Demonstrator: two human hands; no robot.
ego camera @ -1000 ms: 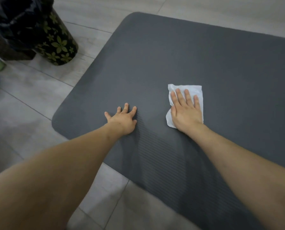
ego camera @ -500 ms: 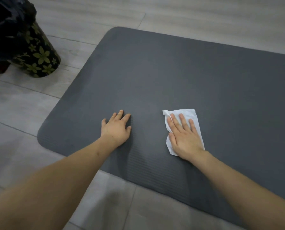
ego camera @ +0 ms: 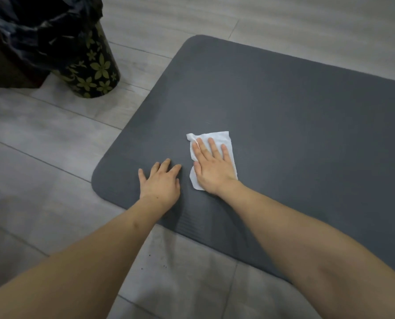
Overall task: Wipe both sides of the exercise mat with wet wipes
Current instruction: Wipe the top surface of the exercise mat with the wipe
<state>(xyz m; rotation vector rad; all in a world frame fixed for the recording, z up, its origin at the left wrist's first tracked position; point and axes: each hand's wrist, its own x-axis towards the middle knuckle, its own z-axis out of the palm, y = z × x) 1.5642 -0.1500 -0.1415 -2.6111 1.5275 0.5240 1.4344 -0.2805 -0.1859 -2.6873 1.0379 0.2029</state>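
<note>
Right hand (ego camera: 211, 168) slid wet wipe (ego camera: 217, 138) nearer flat left hand (ego camera: 160, 184), fingers spread, mat (ego camera: 295, 125) (cropped right)

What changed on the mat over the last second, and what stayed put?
The right hand slid the wet wipe leftward across the mat, closing most of the gap to the left hand; the wipe's far left corner has bunched up. Nothing was picked up or released. The left hand stays flat near the mat's corner, the right stays flat on the wipe, and the bin stands off the mat.
</note>
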